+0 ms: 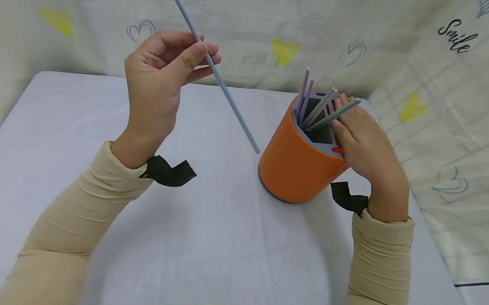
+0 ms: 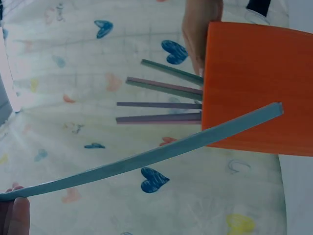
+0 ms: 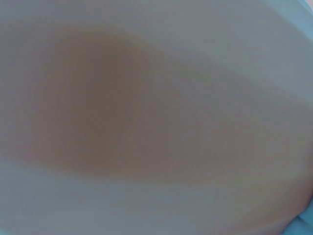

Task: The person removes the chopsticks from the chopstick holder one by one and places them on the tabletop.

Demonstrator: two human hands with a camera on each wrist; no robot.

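through the left grip [image 1: 159,75] slants a stick [image 1: 233,103].

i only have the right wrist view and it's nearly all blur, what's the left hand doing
Observer: The left hand pinches a blue-grey stick.
Operator: ok and the other one
Observer: The right hand is at the top right of an orange holder; whether it grips anything I can't tell.
Operator: anything inside that
Observer: Yes, thin sticks stand leaning in it, their upper ends poking out.
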